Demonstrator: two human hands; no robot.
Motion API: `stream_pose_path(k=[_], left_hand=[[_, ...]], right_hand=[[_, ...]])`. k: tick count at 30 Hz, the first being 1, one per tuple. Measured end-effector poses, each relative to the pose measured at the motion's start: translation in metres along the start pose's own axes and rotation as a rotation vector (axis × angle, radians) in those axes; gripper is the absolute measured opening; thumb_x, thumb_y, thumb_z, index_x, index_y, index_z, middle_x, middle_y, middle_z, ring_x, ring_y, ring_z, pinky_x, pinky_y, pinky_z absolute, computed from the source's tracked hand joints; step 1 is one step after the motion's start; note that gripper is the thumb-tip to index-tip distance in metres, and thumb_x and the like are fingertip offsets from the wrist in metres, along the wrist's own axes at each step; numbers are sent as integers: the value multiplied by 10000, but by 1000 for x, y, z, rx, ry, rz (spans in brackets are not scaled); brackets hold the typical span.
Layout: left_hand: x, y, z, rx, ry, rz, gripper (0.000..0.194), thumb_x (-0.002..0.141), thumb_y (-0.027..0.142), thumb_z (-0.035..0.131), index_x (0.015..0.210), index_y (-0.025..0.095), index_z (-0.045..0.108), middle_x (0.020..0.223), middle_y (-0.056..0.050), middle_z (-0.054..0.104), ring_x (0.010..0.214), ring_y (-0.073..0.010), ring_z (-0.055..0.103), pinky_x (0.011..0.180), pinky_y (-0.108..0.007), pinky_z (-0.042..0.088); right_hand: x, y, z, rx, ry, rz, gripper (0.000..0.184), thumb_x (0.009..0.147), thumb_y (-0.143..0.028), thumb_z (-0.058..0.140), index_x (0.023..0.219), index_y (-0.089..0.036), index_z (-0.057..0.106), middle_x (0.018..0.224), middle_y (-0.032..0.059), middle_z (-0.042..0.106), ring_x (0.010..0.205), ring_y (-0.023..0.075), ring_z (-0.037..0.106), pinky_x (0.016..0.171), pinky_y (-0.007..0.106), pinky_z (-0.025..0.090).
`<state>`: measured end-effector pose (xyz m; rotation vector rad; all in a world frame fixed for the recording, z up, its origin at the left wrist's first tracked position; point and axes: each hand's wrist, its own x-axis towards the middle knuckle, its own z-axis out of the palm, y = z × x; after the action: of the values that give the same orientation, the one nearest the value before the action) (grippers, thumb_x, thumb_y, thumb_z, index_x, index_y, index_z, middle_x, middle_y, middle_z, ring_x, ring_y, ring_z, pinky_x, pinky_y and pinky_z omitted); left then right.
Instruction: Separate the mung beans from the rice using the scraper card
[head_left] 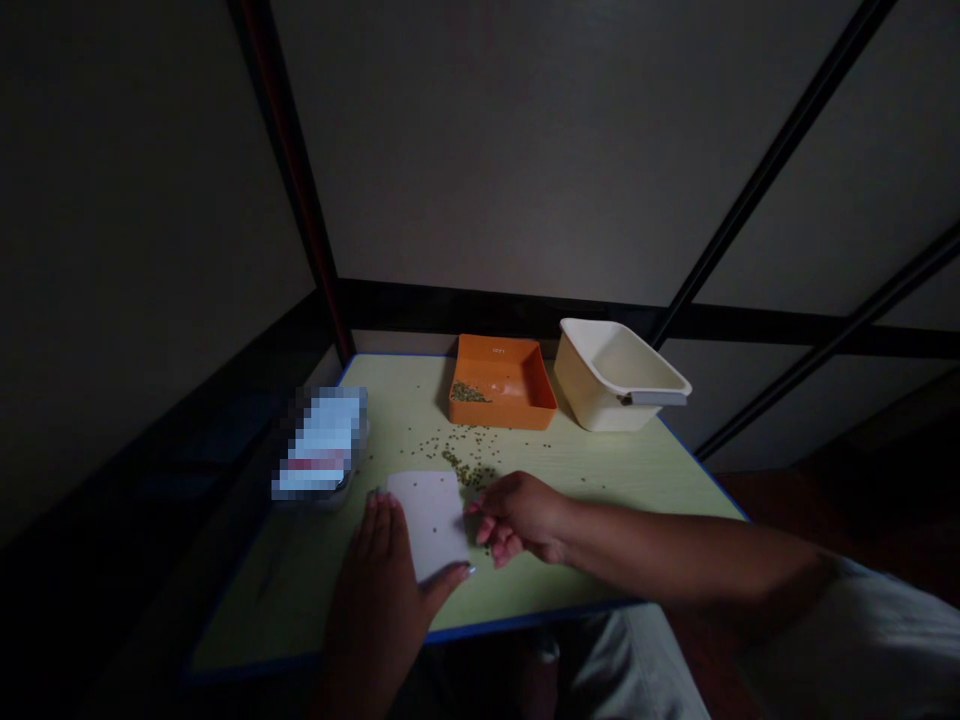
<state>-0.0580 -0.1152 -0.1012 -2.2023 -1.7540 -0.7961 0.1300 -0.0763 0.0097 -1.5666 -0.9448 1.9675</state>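
Observation:
A white card (429, 522) lies low over the table, with a few small greenish seeds on it. My left hand (390, 560) grips the card, its fingers along the left edge and its thumb at the lower right corner. Just off the card's right edge is my right hand (521, 518), palm turned inward, its fingers loosely curled and a little apart. Nothing shows in that hand. Beyond its fingertips, a loose pile of small greenish seeds (466, 470) spreads over the table towards an orange tray (517, 411). More seeds sit in the tray's left corner.
The pale green table (622, 510) has a blue edge. To the right of the tray stands a cream plastic basin (596, 395) with a grey handle. A container (322, 445), blurred out on top, stands at the left edge. Dark-framed panels rise behind.

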Motion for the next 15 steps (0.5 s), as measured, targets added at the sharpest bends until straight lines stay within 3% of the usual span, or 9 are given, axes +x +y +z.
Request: stream_pose_path(k=[9, 15], left_hand=[[-2, 1, 1, -25, -6, -16, 1138, 732, 738, 657, 1486, 1, 229, 1438, -367, 490, 1358, -464, 502, 1043, -598, 551], [-4, 0, 2, -60, -38, -43, 1169, 732, 699, 688, 1534, 60, 126, 1490, -344, 448, 1412, -452, 440, 1090, -617, 514]], right_hand=[[-14, 14, 10, 204, 18, -26, 267, 898, 7, 355, 806, -153, 548, 502, -48, 549, 338, 68, 471, 443, 188, 477], [-9, 15, 10, 170, -3, -25, 329, 999, -78, 329, 755, -162, 533, 493, -54, 531, 337, 53, 463, 432, 163, 463]])
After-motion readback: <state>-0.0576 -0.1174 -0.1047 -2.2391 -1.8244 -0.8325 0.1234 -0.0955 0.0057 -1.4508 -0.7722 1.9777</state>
